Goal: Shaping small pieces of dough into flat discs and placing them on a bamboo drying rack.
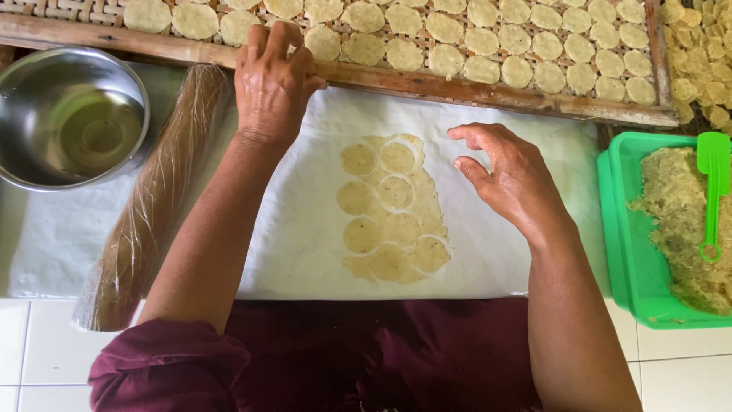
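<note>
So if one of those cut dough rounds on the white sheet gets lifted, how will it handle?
The dough rounds look thin and moist, so one would probably flop and tear rather than stay stiff. Each seems light for its size. They lie flat against the white sheet, so they may cling instead of sliding freely.

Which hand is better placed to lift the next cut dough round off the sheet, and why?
The right hand, probably. It hovers open beside the cut rounds on the white sheet, fingers curled toward them. The left hand is up at the tray, its fingers on the tray's edge, farther from the dough.
</note>
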